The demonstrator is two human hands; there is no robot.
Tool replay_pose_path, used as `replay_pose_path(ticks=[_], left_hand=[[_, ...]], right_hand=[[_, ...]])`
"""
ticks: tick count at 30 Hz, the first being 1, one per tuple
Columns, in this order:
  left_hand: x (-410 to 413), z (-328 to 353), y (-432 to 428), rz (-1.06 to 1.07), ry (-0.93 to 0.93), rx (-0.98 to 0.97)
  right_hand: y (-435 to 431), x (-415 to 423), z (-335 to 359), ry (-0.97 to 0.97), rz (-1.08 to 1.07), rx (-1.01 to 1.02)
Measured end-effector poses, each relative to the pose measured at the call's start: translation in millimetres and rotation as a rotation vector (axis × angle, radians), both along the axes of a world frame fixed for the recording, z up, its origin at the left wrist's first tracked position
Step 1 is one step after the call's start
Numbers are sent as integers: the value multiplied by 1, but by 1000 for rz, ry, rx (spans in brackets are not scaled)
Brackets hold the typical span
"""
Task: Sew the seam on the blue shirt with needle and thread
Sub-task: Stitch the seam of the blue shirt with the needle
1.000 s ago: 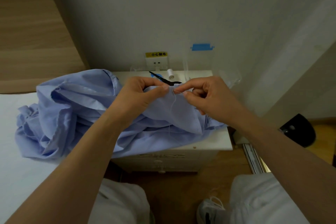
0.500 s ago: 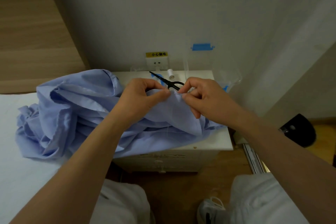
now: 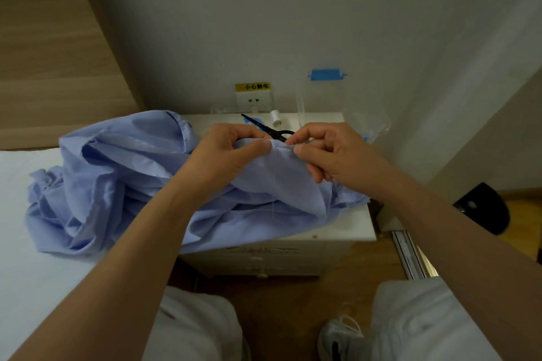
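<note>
The blue shirt (image 3: 117,184) lies crumpled across the white bed and the small white cabinet (image 3: 346,223). My left hand (image 3: 231,152) pinches a raised fold of the shirt between thumb and fingers. Just to its right, my right hand (image 3: 325,149) pinches the same folded edge with thumb and forefinger; the needle is too small to make out between the fingertips. A thin white thread (image 3: 273,208) hangs down over the cloth below the hands.
Black scissors (image 3: 264,127) and a white thread spool (image 3: 275,118) lie on the cabinet top behind my hands. A wall socket (image 3: 253,99) and a clear plastic holder (image 3: 325,97) sit at the wall. My knees and a shoe are below.
My right hand has moved left and closed in on the fold beside my left thumb. The loop of thread seen between the hands a second ago is pulled in.
</note>
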State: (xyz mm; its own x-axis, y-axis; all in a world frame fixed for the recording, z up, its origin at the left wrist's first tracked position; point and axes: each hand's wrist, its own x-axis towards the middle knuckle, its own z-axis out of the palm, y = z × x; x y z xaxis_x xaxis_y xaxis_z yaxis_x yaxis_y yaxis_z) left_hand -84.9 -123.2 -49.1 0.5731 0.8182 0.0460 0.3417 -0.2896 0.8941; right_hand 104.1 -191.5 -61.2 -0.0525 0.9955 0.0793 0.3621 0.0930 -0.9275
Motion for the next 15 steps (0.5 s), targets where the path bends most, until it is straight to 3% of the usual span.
replay_pose_path(ticks=[15], left_hand=[[0, -3, 0, -50, -94, -153]], right_hand=[[0, 1, -2, 105, 25, -18]])
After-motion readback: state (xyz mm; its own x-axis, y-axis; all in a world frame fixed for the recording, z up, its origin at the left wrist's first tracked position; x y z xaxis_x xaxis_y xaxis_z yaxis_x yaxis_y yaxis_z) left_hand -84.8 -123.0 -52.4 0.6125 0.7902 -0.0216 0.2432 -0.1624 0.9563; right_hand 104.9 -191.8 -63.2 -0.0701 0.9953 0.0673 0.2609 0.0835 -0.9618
